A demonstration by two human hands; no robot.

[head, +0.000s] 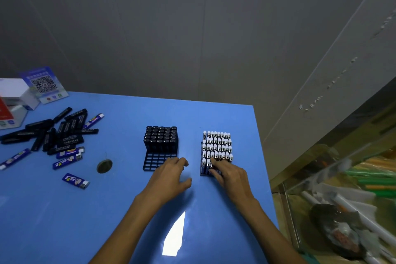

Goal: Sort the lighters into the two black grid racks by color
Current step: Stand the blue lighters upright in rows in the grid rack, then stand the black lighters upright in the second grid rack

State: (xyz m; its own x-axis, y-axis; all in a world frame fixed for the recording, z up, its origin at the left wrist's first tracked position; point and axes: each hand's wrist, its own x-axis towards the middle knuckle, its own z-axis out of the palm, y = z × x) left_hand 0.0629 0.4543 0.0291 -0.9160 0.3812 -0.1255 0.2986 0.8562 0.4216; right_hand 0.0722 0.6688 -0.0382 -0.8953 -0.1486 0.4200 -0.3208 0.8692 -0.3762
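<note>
Two black grid racks stand mid-table. The left rack [150, 165] holds black lighters [161, 138] in its far rows, and its near cells are empty. The right rack [202, 170] is nearly full of blue lighters with white caps [217, 144]. My left hand [169, 174] hovers with relaxed fingers at the left rack's near right corner and holds nothing. My right hand [228, 172] reaches over the right rack's near rows, fingertips on the lighters there; what they hold is hidden. Loose black lighters [62, 133] and blue lighters [68, 162] lie at the left.
The blue table [120, 210] ends just right of the right rack. A QR-code card [45, 84] and a white box [14, 92] stand at the back left. A dark round hole [104, 165] sits left of the racks. Clutter fills a glass case [342, 199] at the right.
</note>
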